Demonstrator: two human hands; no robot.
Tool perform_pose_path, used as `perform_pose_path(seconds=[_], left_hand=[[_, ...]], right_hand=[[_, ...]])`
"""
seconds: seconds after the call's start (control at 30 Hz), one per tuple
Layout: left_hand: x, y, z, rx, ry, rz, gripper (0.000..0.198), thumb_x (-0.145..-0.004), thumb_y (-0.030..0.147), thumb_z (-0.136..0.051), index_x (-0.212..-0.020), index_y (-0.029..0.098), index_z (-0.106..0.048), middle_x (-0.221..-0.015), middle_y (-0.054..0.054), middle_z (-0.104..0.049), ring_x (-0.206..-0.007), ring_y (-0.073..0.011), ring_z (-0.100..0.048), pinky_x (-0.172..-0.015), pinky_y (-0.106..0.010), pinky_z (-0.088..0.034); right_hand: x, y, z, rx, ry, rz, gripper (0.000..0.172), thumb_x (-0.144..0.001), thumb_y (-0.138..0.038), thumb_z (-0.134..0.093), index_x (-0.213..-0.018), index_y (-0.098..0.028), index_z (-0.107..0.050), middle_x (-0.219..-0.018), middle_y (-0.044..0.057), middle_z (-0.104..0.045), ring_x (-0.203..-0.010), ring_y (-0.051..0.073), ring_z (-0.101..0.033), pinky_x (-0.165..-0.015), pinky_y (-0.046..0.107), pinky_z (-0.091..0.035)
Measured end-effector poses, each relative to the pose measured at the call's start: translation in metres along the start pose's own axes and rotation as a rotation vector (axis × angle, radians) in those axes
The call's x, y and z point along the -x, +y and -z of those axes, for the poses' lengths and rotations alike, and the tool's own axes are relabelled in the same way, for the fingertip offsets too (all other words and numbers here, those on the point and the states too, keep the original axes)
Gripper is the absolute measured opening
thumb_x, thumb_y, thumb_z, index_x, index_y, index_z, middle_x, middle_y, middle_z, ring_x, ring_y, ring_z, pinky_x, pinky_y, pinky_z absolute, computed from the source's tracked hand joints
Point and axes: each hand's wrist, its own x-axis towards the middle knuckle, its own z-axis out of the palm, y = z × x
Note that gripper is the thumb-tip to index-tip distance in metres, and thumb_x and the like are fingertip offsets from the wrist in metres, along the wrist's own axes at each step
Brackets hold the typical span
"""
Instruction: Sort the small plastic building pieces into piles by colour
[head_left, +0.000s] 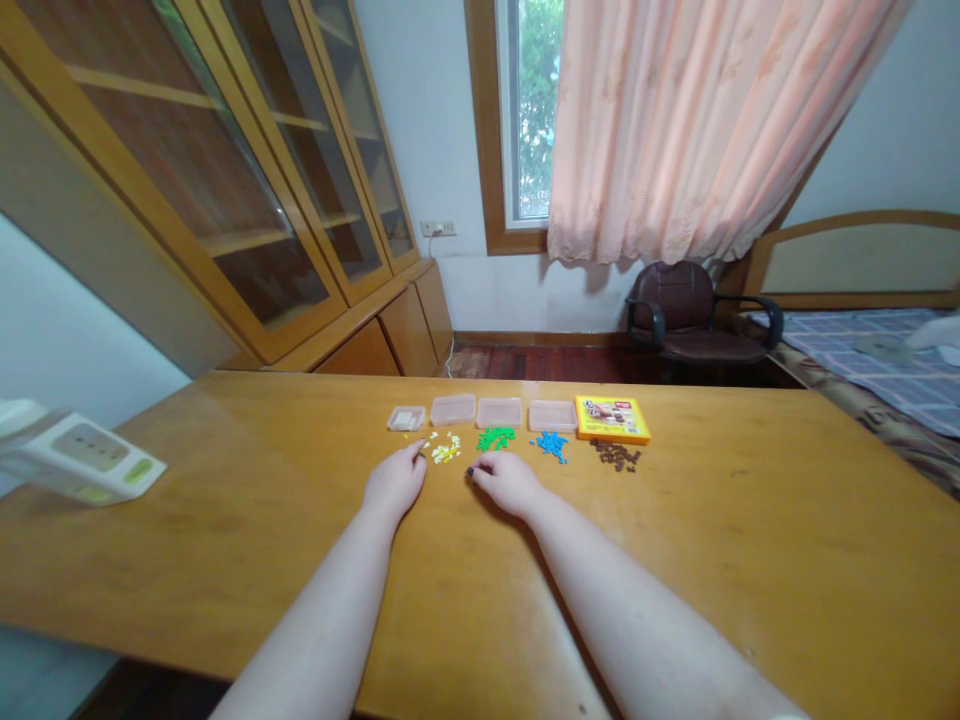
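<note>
My left hand (394,482) rests on the table at the left edge of a loose pile of small white and yellow pieces (447,449). Its fingers are drawn together, the fingertips beside the pile; whether a piece sits between them is too small to see. Between the thumb and fingers of my right hand (513,484) is a small black piece (470,472), held just above or on the wood. Beyond that hand lie piles of green pieces (496,439) and blue pieces (552,446). Brown pieces (616,456) are heaped farther right.
Behind the piles stand shallow clear plastic boxes (453,410), the leftmost a small box (406,418) with something whitish inside. A yellow printed box (612,419) ends the row. A white appliance (97,455) is at the table's left; a brown armchair (681,310) stands beyond the table (750,540).
</note>
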Motion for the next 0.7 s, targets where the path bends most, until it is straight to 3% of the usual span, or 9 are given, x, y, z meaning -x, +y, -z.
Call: perform_pose_path(seconds=[0.3, 0.43, 0.57, 0.7], left_hand=[[-0.002, -0.013, 0.008, -0.008, -0.001, 0.166, 0.048, -0.084, 0.029, -0.034, -0.129, 0.021, -0.049, -0.119, -0.011, -0.061, -0.103, -0.0256, -0.060, -0.085, -0.035, -0.046], [0.005, -0.004, 0.008, -0.074, 0.013, 0.072, 0.049, -0.085, 0.028, -0.033, -0.131, 0.021, -0.046, -0.118, -0.012, -0.061, -0.101, -0.0253, -0.061, -0.084, -0.035, -0.047], [0.010, 0.015, 0.003, -0.170, -0.044, -0.035, 0.047, -0.086, 0.031, -0.031, -0.130, 0.025, -0.048, -0.108, -0.012, -0.065, -0.092, -0.0264, -0.063, -0.077, -0.036, -0.048], [0.008, 0.022, 0.002, -0.134, -0.025, -0.111, 0.048, -0.087, 0.031, -0.032, -0.134, 0.027, -0.042, -0.111, -0.010, -0.065, -0.095, -0.0245, -0.062, -0.079, -0.035, -0.047]], right_hand=[[0.000, 0.002, 0.000, -0.003, -0.004, 0.011, 0.023, -0.084, -0.031, -0.048, -0.083, -0.020, -0.068, -0.081, 0.002, -0.067, -0.071, 0.014, -0.055, -0.062, 0.022, -0.034], [-0.001, 0.003, -0.001, 0.006, -0.005, -0.001, 0.023, -0.084, -0.032, -0.047, -0.082, -0.020, -0.067, -0.078, 0.002, -0.066, -0.068, 0.013, -0.053, -0.059, 0.022, -0.033], [-0.001, 0.002, 0.000, 0.001, -0.004, 0.017, 0.023, -0.084, -0.032, -0.047, -0.080, -0.020, -0.067, -0.077, 0.002, -0.066, -0.068, 0.013, -0.053, -0.058, 0.022, -0.032], [-0.001, 0.002, 0.000, 0.002, 0.002, 0.005, 0.023, -0.084, -0.032, -0.048, -0.081, -0.020, -0.067, -0.077, 0.002, -0.066, -0.068, 0.013, -0.053, -0.059, 0.022, -0.032]])
